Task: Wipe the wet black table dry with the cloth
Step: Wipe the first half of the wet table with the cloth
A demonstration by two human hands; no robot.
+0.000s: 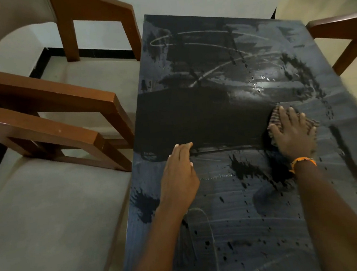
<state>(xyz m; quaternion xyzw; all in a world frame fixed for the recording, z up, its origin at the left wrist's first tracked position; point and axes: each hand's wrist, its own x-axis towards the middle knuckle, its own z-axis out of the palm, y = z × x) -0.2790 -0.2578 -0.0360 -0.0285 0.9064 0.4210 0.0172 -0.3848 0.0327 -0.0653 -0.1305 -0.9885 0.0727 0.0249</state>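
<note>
The black table fills the middle of the view, its top streaked and spotted with water. A wide matte band across its centre looks wiped. My right hand presses flat on a brown striped cloth at the right end of that band; only the cloth's edges show around my fingers. An orange band circles that wrist. My left hand rests flat on the table near its left side, fingers together, holding nothing.
Two wooden armchairs with beige cushions stand tight against the table's left edge, their brown armrests close to it. Another wooden armrest and cushion sit at the right. White walls and a tiled floor lie beyond.
</note>
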